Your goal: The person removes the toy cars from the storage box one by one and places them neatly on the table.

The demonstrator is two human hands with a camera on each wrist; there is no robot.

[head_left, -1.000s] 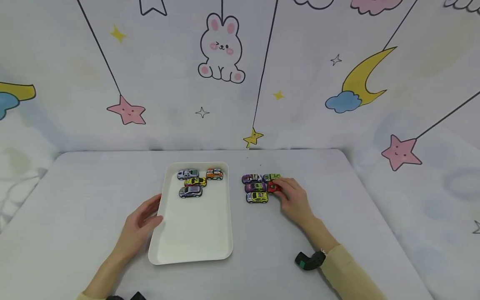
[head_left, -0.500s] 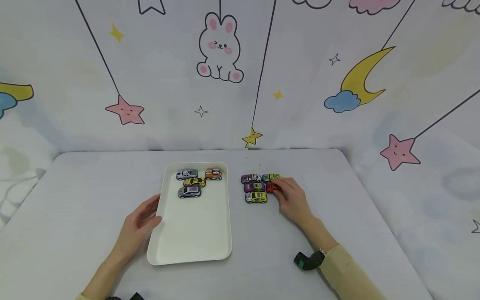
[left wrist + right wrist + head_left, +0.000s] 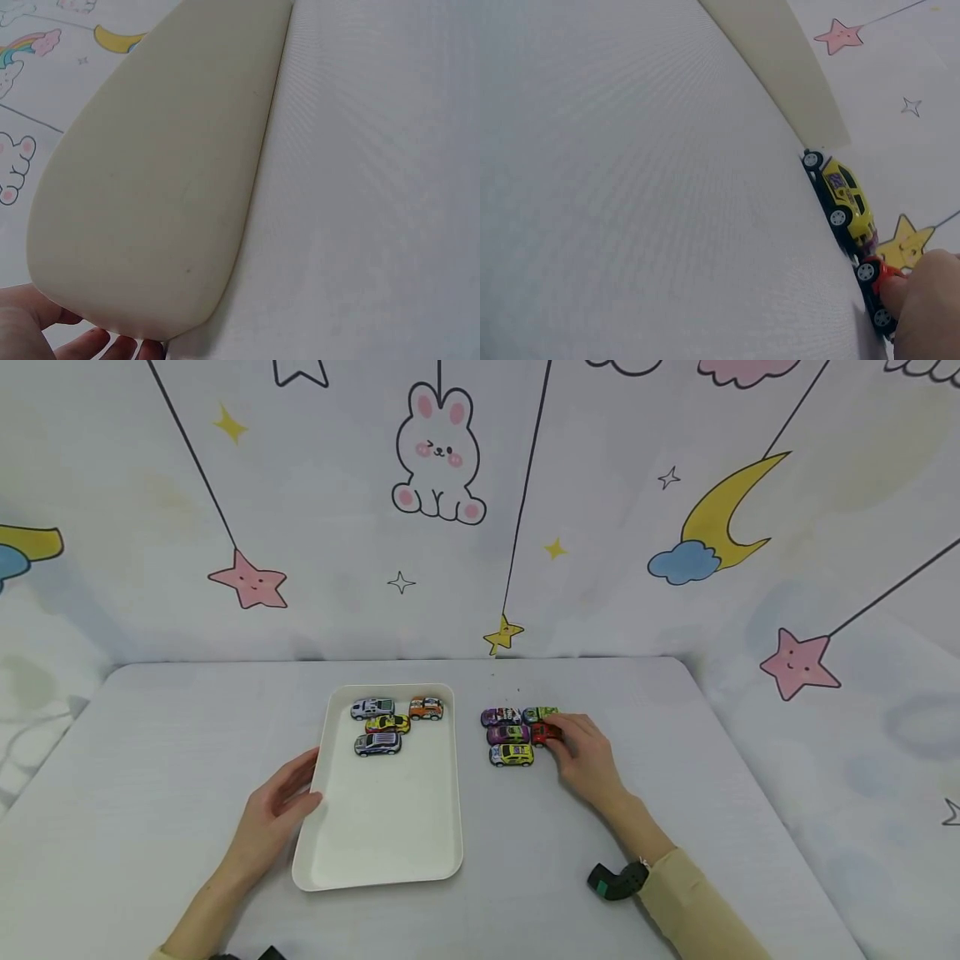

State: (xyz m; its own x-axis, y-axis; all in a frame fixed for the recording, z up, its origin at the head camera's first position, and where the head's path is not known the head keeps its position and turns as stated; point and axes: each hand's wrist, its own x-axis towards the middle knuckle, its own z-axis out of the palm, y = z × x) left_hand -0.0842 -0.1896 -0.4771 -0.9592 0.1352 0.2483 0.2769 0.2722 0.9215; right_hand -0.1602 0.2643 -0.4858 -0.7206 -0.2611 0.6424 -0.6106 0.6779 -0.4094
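Red car (image 3: 539,735) (partly hidden) sits pinched in right fingers (image 3: 567,724); left fingers (image 3: 293,772) spread against tray (image 3: 382,827).

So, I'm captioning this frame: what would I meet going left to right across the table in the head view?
Left hand, white tray, yellow car outside the tray, red car, right hand.

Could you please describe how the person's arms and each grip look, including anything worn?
The right sleeve is long and beige; just beyond its end sits a black curved device with a small green patch. On the left, only a beige sleeve edge and part of a dark device show. The left grip and right grip are ungloved hands.
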